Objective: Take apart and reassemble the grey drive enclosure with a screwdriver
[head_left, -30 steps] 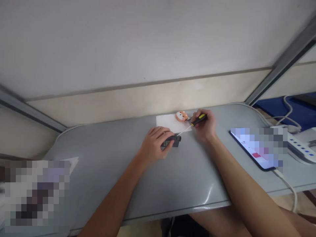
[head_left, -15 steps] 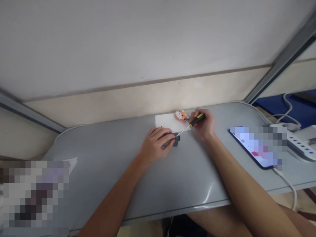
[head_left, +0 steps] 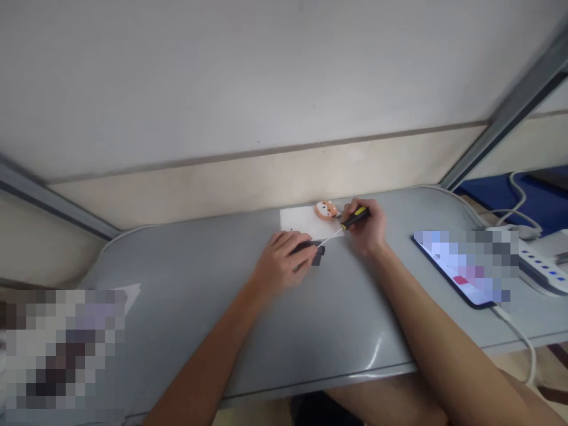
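My left hand [head_left: 281,262] is closed over a small dark grey part [head_left: 316,253] that rests on the grey table [head_left: 213,307]. In my right hand [head_left: 367,226] I grip a screwdriver [head_left: 350,221] with a black and yellow handle. Its thin metal shaft slants down to the left and its tip meets the dark part's top edge. A white sheet of paper [head_left: 302,220] lies just behind the part. An orange and white animal-face piece [head_left: 326,209] sits on the sheet's right end, close to my right thumb.
A phone [head_left: 461,269] with a lit screen lies at the right, a white cable running from it off the table's front edge. A white power strip [head_left: 539,267] sits further right. The wall runs along the table's far edge. A blurred patch covers the lower left.
My left hand's fingers have curled further over the dark part, hiding more of it. The screwdriver stays against the part, with barely any shift.
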The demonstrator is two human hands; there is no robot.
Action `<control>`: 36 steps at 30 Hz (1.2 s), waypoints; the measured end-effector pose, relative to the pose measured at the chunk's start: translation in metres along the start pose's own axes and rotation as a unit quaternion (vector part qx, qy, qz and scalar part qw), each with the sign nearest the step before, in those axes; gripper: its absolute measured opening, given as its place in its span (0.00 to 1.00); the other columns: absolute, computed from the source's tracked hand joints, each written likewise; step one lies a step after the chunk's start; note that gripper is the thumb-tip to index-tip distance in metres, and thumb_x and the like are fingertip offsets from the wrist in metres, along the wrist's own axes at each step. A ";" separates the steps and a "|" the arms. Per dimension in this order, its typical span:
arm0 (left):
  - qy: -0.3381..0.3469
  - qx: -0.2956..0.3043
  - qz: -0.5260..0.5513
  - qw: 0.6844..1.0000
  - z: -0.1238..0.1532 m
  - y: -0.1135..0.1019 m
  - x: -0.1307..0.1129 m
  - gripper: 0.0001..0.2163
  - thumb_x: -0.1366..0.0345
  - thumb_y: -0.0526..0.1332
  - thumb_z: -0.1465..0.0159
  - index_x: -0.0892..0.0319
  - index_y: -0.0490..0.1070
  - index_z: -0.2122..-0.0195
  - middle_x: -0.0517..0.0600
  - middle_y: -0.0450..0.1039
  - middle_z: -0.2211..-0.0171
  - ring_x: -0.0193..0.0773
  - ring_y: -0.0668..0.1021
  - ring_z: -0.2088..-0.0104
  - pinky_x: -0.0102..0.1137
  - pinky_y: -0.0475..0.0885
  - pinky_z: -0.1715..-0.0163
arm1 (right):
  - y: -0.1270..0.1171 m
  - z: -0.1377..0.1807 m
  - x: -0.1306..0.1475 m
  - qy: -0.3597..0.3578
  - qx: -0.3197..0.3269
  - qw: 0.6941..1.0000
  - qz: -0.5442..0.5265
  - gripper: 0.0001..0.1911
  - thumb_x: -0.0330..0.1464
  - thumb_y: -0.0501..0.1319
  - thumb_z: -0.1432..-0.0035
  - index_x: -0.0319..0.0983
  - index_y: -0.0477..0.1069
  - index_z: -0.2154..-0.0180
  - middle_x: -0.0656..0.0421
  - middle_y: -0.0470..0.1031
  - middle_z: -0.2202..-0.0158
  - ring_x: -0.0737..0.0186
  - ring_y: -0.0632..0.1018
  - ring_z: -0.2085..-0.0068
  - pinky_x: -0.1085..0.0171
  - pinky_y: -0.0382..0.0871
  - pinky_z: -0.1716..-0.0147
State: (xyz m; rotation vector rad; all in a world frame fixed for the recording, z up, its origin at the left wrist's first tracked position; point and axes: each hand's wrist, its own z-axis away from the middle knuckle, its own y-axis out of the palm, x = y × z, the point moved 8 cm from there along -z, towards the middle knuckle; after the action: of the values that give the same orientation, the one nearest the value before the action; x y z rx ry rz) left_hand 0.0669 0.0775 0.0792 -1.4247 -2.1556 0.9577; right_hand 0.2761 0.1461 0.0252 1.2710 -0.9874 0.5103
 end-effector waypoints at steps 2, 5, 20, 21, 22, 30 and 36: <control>0.011 0.002 -0.006 1.000 0.000 0.000 -0.002 0.07 0.72 0.62 0.32 0.55 0.77 0.57 0.52 0.81 0.55 0.43 0.81 0.53 0.39 0.72 0.54 | 0.000 -0.001 -0.001 0.001 0.001 1.000 -0.003 0.12 0.39 0.61 0.50 0.41 0.64 0.80 0.62 0.59 0.81 0.68 0.64 0.80 0.67 0.55 0.84; 0.021 0.014 -0.008 1.000 -0.001 0.002 -0.005 0.09 0.74 0.60 0.33 0.55 0.77 0.57 0.53 0.81 0.54 0.44 0.80 0.53 0.39 0.72 0.54 | -0.003 -0.002 -0.002 -0.001 -0.005 1.000 -0.011 0.12 0.38 0.60 0.50 0.41 0.65 0.80 0.62 0.60 0.80 0.68 0.64 0.79 0.67 0.55 0.85; -0.115 0.030 0.103 0.988 0.003 -0.014 0.031 0.10 0.66 0.56 0.28 0.55 0.76 0.51 0.54 0.80 0.51 0.43 0.81 0.51 0.41 0.73 0.48 | -0.015 -0.008 -0.020 -0.003 -0.068 0.995 0.071 0.20 0.49 0.64 0.41 0.41 0.72 0.73 0.61 0.73 0.76 0.68 0.68 0.79 0.66 0.61 0.82; -0.140 0.021 0.109 0.984 0.005 -0.019 0.040 0.11 0.65 0.55 0.27 0.56 0.76 0.52 0.54 0.81 0.53 0.43 0.81 0.52 0.40 0.74 0.50 | -0.012 -0.007 -0.022 -0.005 -0.056 0.993 0.106 0.22 0.52 0.63 0.40 0.40 0.73 0.72 0.60 0.74 0.76 0.68 0.68 0.79 0.66 0.61 0.81; -0.167 0.016 0.115 0.979 0.007 -0.024 0.049 0.11 0.65 0.53 0.27 0.56 0.76 0.54 0.53 0.80 0.56 0.42 0.80 0.54 0.39 0.74 0.52 | -0.009 -0.006 -0.023 -0.007 -0.046 0.990 0.136 0.23 0.53 0.63 0.40 0.40 0.74 0.71 0.60 0.75 0.76 0.67 0.69 0.78 0.66 0.62 0.80; -0.317 0.184 0.261 0.893 0.030 -0.010 0.091 0.11 0.57 0.61 0.30 0.55 0.79 0.55 0.51 0.80 0.61 0.40 0.79 0.62 0.33 0.73 0.63 | 0.004 0.003 -0.029 -0.012 -0.004 0.974 0.226 0.25 0.56 0.61 0.37 0.41 0.79 0.67 0.61 0.78 0.72 0.67 0.70 0.76 0.67 0.61 0.78; -0.325 0.221 0.390 0.832 0.034 -0.002 0.080 0.14 0.58 0.65 0.33 0.56 0.75 0.49 0.51 0.79 0.62 0.40 0.80 0.64 0.33 0.75 0.65 | 0.005 0.003 -0.030 -0.007 0.007 0.976 0.217 0.25 0.56 0.63 0.39 0.41 0.78 0.68 0.61 0.78 0.72 0.67 0.70 0.76 0.67 0.62 0.77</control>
State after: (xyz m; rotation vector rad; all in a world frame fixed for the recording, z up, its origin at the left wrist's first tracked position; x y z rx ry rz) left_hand 0.0112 0.1390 0.0529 -1.9247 -1.4479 2.3478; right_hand 0.2557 0.1503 0.0033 1.0716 -1.2836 0.8458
